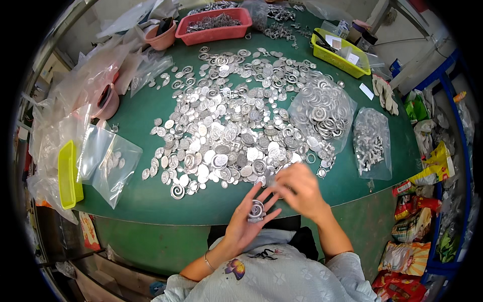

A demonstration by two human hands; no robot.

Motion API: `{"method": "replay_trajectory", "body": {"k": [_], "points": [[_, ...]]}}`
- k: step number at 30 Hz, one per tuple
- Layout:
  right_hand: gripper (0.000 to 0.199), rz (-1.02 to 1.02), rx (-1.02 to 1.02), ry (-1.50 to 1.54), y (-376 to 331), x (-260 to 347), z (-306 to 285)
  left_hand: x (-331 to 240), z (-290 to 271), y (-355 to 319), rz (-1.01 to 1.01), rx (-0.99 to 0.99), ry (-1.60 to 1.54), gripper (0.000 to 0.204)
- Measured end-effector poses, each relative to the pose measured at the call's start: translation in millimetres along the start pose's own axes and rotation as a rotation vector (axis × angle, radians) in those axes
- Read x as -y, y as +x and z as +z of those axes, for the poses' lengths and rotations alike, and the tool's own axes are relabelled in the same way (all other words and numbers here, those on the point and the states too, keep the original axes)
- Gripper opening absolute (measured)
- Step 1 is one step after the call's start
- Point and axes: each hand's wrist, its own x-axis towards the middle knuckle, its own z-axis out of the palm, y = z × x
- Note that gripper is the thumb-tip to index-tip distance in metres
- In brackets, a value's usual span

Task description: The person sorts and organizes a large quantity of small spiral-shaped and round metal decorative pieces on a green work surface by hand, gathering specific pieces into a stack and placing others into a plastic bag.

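Observation:
At the table's near edge, my left hand (243,224) is turned palm up with its fingers spread. On that palm rests a silver spiral metal piece (256,208), with more metal showing under its lower edge. My right hand (302,189) is just beside it on the right, its fingers curled together and blurred by motion. A greyish smear shows at its fingertips, too unclear to name. Beyond both hands spreads a large heap of silver metal discs (221,131), some oval or coin-like, some coiled in spirals. A loose spiral disc (177,191) lies at the heap's near left edge.
Right of the heap lie a clear bag of rings (322,108), a bag of small metal parts (371,141) and gloves (385,94). A red tray (214,38) and yellow basket (342,63) stand behind. Plastic bags (113,161) and a yellow-green tray (69,176) are left.

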Motion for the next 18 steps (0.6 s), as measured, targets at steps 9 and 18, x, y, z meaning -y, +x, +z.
{"method": "replay_trajectory", "body": {"k": [9, 18], "points": [[0.042, 0.222, 0.135, -0.357, -15.1, -20.0, 4.1, 2.2, -0.8, 3.7, -0.045, 0.107, 0.164, 0.047], [0.014, 0.237, -0.082, 0.133, -14.0, -22.2, -9.3, 2.0, -16.0, 6.4, -0.08, 0.057, -0.201, 0.034]]}}
